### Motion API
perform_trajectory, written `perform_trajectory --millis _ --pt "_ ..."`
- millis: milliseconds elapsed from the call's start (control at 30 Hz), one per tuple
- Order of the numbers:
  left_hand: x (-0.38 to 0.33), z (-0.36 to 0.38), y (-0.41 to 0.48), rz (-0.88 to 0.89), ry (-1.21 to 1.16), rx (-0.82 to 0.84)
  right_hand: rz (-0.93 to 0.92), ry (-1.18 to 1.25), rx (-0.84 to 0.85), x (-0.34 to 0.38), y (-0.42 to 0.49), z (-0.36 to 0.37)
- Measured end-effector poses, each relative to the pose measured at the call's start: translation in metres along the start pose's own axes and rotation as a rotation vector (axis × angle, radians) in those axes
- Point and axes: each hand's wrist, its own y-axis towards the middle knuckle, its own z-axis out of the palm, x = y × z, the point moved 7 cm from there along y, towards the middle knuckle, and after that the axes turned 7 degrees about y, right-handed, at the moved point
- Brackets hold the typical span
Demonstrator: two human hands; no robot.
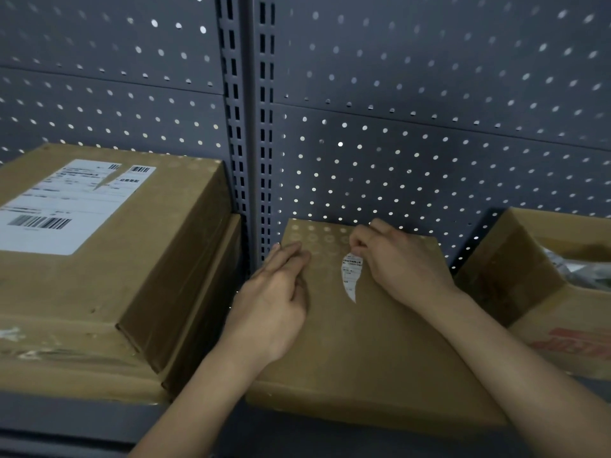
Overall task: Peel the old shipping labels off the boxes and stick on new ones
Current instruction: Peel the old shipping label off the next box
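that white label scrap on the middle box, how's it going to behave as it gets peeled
The label scrap is a thin sliver tapering to a point, so it probably stays floppy and may tear again. The right hand pinches its top end; the label on the left box is already ripped, suggesting fragile paper.

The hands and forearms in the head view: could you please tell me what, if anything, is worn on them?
Nothing is worn as far as the frame shows. The left hand and right hand are bare, without gloves, rings, watch or bracelets. Both forearms are uncovered to the picture's lower edge, with no sleeve in view.
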Motion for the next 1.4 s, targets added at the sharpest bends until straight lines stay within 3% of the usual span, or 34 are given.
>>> perform_trajectory --millis 333,633,933,1067,1400 --pt "0.001 0.002 0.001 0.0 0.003 0.007 -0.019 -0.158 0.065 0.008 0.005 0.003" --pt "0.0 -0.001 -0.001 0.004 -0.014 0.0 0.002 0.012 0.005 -0.003 0.0 0.0" --pt "0.0 0.0 0.0 -0.006 -0.011 -0.001 0.003 -0.053 0.023 0.0 0.002 0.0" --pt "-0.001 -0.001 0.0 -0.004 -0.008 -0.002 0.054 0.079 -0.006 -0.009 0.0 -0.003" --pt "-0.001 -0.002 -0.001 -0.013 -0.012 0.001 0.025 -0.07 0.02 -0.001 0.003 0.0"
